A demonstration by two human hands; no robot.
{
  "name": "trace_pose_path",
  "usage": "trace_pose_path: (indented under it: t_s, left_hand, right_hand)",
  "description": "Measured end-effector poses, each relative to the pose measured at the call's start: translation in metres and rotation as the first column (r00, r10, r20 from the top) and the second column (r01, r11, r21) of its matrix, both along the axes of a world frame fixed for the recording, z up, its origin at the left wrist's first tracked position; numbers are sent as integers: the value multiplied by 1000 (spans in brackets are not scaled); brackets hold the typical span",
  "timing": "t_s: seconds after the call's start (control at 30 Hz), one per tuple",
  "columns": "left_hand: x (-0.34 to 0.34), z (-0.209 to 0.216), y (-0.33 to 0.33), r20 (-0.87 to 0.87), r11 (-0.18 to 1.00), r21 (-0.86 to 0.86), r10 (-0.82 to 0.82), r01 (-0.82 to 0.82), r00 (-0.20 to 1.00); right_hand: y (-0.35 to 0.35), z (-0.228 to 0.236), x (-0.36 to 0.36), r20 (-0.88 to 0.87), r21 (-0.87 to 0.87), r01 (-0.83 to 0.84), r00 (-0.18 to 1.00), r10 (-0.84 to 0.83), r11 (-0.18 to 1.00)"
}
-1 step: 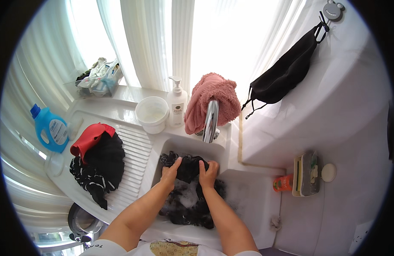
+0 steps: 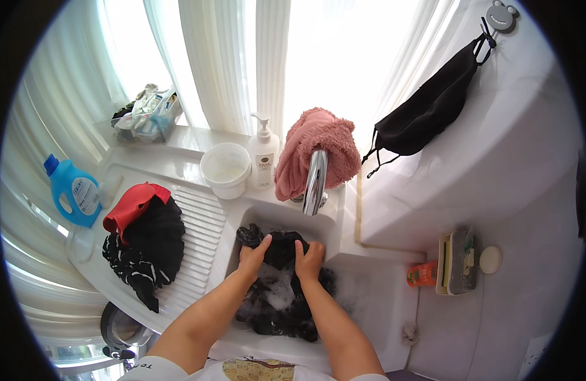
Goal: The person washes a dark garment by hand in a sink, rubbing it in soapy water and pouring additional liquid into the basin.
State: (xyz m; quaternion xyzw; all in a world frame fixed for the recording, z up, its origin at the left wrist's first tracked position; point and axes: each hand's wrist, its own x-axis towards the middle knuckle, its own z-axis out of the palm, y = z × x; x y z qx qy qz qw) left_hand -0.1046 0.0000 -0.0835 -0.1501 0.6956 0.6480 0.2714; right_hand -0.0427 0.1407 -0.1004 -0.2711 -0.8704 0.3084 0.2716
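A black wet garment (image 2: 281, 249) is stretched between my two hands over the white sink basin (image 2: 243, 214). My left hand (image 2: 253, 255) is closed on its left part, thumb on top; a bunched end of the cloth sticks out beyond the fingers. On the other side my right hand (image 2: 309, 259) grips the cloth, thumb pointing away from me. Below the hands, the rest of the dark cloth (image 2: 274, 320) lies in sudsy water (image 2: 281, 295). The undersides of my fingers are hidden by the fabric.
Over the basin's far edge stands a chrome faucet (image 2: 315, 181) draped with a pink towel (image 2: 305, 136). A white tub (image 2: 226, 181) and a pump bottle (image 2: 263, 159) stand beside it. Red and black clothes (image 2: 153, 235) lie on the ribbed washboard (image 2: 201, 222), near a blue detergent bottle (image 2: 77, 193).
My hands and the cloth stay almost in place, with the bunched end by my left hand shifted very slightly. The view has tilted a little.
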Motion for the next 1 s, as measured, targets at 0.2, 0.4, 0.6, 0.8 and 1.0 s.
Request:
trace_pose_path:
  t_s: [0.2,0.4,0.6,0.8,1.0]
  left_hand:
    - [1,-71,13,164,626,-640,-456,446,875]
    - [-35,-157,19,261,203,-733,-798,650,543]
    - [-8,-31,13,409,885,426,-3,-188,913]
    - [38,-10,8,467,597,719,-36,-356,883]
    - [40,28,0,571,699,613,-69,-369,818]
  right_hand:
    - [-4,-27,-8,730,-307,6,642,232,952]
    - [19,-65,-28,790,-356,-127,489,370,926]
    - [-30,17,12,-45,0,-325,945,324,946]
    - [-66,32,38,-329,-193,-313,914,239,930]
    - [-62,2,36,-311,-245,-253,935,171,936]
